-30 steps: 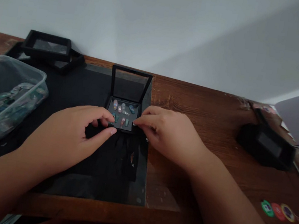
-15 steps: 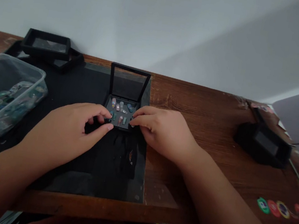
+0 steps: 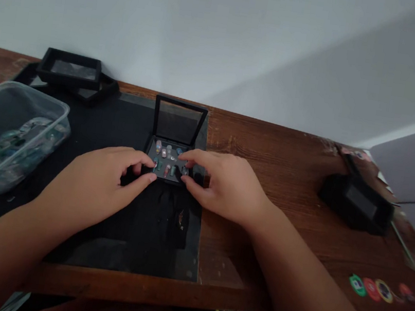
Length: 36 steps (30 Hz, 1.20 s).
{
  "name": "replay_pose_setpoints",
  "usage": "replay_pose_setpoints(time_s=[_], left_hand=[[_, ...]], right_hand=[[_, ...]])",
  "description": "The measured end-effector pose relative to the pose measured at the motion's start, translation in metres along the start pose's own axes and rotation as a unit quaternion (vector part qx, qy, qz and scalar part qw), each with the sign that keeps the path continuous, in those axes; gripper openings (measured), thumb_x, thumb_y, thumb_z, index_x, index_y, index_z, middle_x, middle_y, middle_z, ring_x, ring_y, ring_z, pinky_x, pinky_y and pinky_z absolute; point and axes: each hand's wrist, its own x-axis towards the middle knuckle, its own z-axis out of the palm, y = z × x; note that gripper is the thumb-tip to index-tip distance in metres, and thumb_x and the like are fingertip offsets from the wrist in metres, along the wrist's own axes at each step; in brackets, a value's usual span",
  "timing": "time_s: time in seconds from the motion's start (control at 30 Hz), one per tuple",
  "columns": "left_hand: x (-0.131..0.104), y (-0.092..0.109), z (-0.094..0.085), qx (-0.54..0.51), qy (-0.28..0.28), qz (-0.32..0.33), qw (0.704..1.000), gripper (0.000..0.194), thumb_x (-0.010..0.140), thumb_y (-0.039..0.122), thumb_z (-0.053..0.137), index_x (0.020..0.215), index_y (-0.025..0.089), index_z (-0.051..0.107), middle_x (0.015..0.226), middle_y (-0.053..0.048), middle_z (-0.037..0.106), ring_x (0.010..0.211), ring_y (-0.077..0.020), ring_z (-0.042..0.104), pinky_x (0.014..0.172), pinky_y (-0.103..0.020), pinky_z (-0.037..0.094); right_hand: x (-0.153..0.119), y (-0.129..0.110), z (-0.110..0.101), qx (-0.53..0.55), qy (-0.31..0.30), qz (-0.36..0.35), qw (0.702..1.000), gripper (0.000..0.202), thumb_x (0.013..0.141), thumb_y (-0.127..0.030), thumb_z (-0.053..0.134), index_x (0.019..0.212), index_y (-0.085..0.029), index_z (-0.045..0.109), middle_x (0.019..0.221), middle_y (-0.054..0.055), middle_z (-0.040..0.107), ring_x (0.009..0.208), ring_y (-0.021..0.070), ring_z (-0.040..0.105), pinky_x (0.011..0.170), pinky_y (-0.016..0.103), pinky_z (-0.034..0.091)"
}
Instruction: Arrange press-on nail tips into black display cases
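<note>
A small black case (image 3: 182, 101) stands with its clear-windowed lid raised, and several small decorated nail-like pieces (image 3: 166, 171) lie inside it. At the case's front left corner is my left hand (image 3: 104, 179), thumb and index finger apart at the edge beside a dark green piece. My right hand (image 3: 226, 187) is at the right side, its thumb and index finger parted around a small shiny piece (image 3: 185, 171) at the case's right end. Whether the fingertips touch that piece is too small to tell.
A clear plastic tub (image 3: 64, 110) of many small pieces sits at the left. Black frames (image 3: 68, 80) are stacked behind it. A black box-like object (image 3: 356, 204) and colourful round stickers (image 3: 384, 290) are at the right. A dark mat (image 3: 100, 248) covers the table's left part.
My right thumb and index finger have spread apart, uncovering the small shiny piece. My left hand stays at the case's left corner. The whole view has shifted slightly.
</note>
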Motion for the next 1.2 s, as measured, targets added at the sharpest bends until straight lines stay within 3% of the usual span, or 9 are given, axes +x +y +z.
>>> replay_pose_setpoints(time_s=[0.17,0.37,0.63,0.9,1.2], left_hand=[[0.0,0.001,0.0,0.001,-0.003,-0.009,1.0,0.032,0.096,0.055,0.061,0.112,0.034,0.078,0.096,-0.003,0.077,0.081,-0.0249,0.068,0.067,-0.036,0.047],[0.0,0.002,0.0,-0.002,-0.01,-0.014,1.0,0.034,0.095,0.055,0.06,0.118,0.036,0.077,0.096,-0.003,0.077,0.079,-0.0256,0.068,0.066,-0.037,0.047],[0.0,0.001,0.001,-0.005,-0.014,-0.024,1.0,0.036,0.093,0.058,0.06,0.116,0.036,0.078,0.096,-0.003,0.077,0.074,-0.0244,0.067,0.063,-0.037,0.046],[-0.001,0.001,-0.001,0.002,-0.017,-0.022,1.0,0.038,0.094,0.059,0.059,0.117,0.035,0.077,0.096,-0.003,0.077,0.076,-0.0255,0.068,0.065,-0.037,0.046],[0.001,0.002,0.0,0.001,-0.012,-0.004,1.0,0.035,0.095,0.055,0.059,0.116,0.034,0.078,0.096,-0.003,0.077,0.079,-0.025,0.069,0.067,-0.037,0.047]], right_hand=[[0.0,0.003,0.002,-0.007,0.005,-0.01,1.0,0.027,0.095,-0.026,0.072,0.122,-0.026,0.077,0.112,-0.001,0.085,0.085,0.0186,0.074,0.07,0.03,0.042],[0.001,0.008,-0.003,0.008,-0.01,-0.025,1.0,0.027,0.093,-0.027,0.078,0.12,-0.027,0.079,0.105,-0.002,0.085,0.068,0.0137,0.067,0.066,0.028,0.04],[0.001,0.012,-0.009,0.02,-0.039,-0.013,0.999,0.03,0.09,-0.022,0.079,0.119,-0.028,0.08,0.093,-0.003,0.084,0.063,0.0121,0.063,0.064,0.027,0.04],[0.005,0.014,0.002,0.128,-0.028,-0.016,0.991,0.033,0.089,-0.021,0.081,0.121,-0.024,0.077,0.11,-0.001,0.084,0.068,0.0111,0.063,0.068,0.026,0.042],[0.005,0.008,0.009,0.128,-0.004,-0.013,0.992,0.029,0.09,-0.022,0.079,0.118,-0.023,0.077,0.112,0.0,0.084,0.067,0.0112,0.061,0.069,0.026,0.044]])
